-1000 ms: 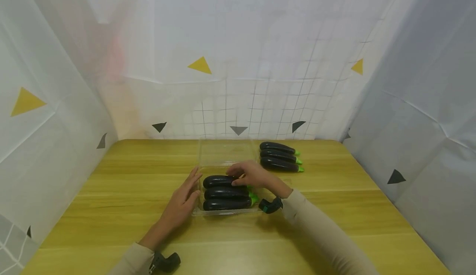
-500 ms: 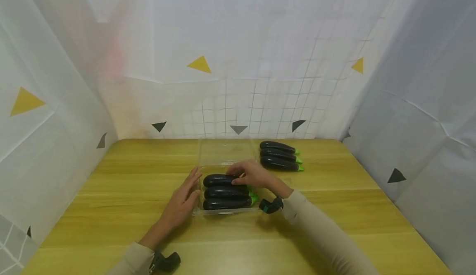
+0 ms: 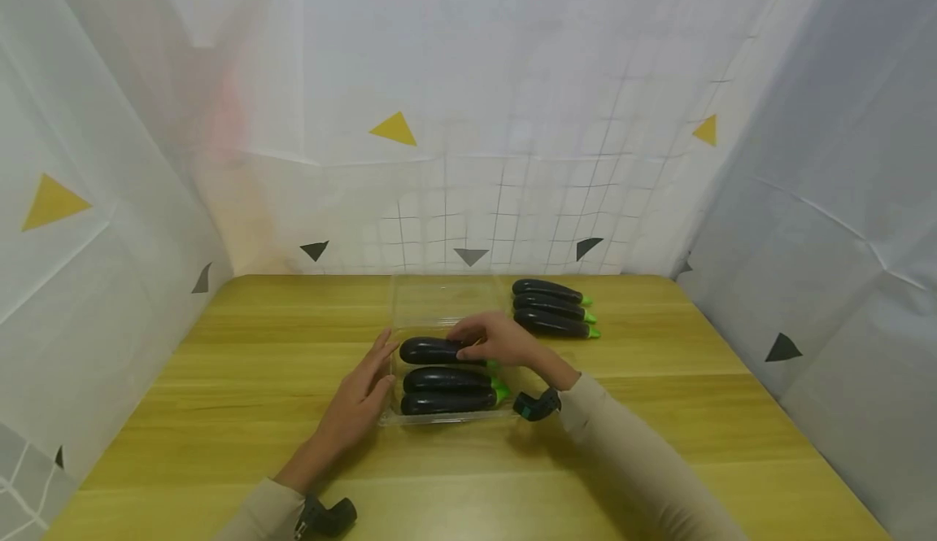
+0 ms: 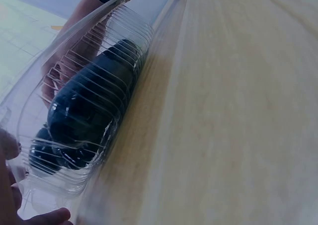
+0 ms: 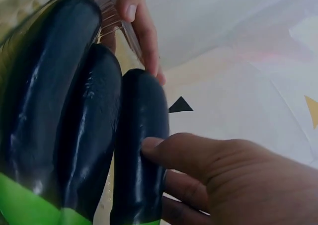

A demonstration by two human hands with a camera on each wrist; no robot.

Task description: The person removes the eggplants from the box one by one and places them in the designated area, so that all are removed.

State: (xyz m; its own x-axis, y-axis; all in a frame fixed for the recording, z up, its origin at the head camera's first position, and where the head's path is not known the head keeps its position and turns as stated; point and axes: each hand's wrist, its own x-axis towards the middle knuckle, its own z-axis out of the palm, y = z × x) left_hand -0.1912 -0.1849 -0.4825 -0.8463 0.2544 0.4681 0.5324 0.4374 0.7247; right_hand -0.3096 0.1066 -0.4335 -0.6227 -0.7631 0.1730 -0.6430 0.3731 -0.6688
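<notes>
A clear plastic clamshell box lies on the table with its lid folded back. Three dark purple eggplants with green stem ends lie inside, side by side. My right hand pinches the farthest eggplant near its stem end; the right wrist view shows the thumb on top of it and the other fingers on its far side. A gap separates it from the middle eggplant, which touches the nearest eggplant. With fairly straight fingers, my left hand touches the box's left side.
Another three eggplants lie in a row on the wooden table, behind and right of the box. White sheets with yellow and dark triangles enclose the table at the back and sides.
The farthest eggplant in the box has shifted slightly away from the middle one, together with my right hand, and a gap has appeared between them. My left hand has stayed in place.
</notes>
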